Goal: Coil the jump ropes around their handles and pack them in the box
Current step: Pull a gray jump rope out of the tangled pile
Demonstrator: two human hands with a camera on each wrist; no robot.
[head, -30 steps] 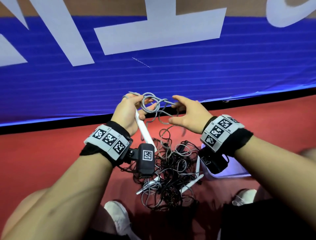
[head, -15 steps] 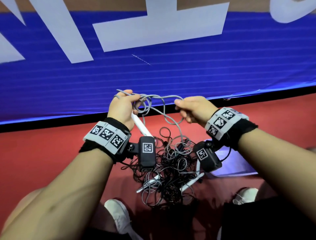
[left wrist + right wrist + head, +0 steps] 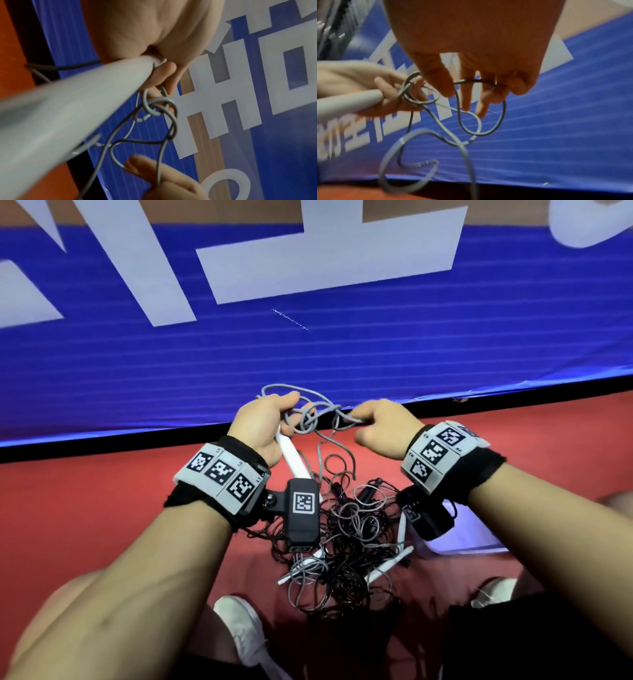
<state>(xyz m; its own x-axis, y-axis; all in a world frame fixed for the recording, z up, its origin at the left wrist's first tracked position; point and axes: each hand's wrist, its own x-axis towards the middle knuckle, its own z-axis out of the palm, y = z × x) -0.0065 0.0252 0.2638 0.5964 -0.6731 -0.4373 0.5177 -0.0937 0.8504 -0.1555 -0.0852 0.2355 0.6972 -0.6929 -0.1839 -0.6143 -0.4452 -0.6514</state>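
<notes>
Both hands drew closer: left hand (image 3: 263,422) grips white handle (image 3: 293,455), right hand (image 3: 383,426) pinches grey rope (image 3: 322,410).

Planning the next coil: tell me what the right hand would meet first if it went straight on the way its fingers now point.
The right hand pinches the grey rope and points toward the left hand. Most likely it would first meet the knotted loops hanging by the left fingers, then those fingers, though depth is unclear.

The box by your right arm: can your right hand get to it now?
Probably not right away. The right hand pinches the grey rope, and the box sits low under that forearm. Nothing else blocks it once the rope is dropped.
</notes>
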